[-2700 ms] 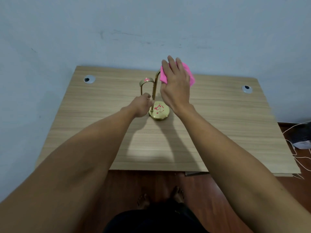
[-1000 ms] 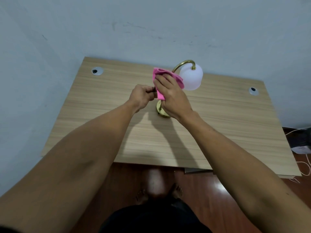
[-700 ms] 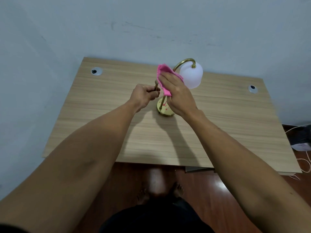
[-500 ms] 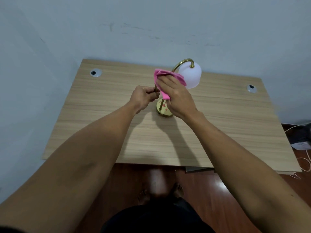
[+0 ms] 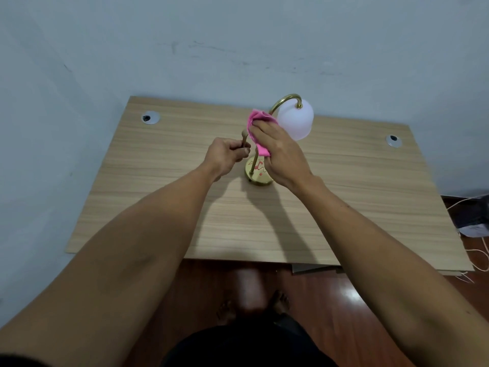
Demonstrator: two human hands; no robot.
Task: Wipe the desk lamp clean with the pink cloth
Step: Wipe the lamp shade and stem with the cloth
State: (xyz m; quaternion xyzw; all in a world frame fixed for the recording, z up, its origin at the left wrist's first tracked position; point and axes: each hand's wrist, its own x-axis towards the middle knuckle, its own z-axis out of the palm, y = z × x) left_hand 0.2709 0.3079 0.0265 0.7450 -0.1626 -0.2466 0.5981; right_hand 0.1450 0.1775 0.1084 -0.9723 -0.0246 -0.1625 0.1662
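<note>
Brass stem stood upright between my hands: left gripped a side arm, right pinched the cloth round it.

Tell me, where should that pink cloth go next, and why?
Probably down the stem to the base. The right hand has the cloth wrapped on the upper stem, beside the shade, while the left hand steadies a side arm. Pink smears show on the base, unwiped.
</note>
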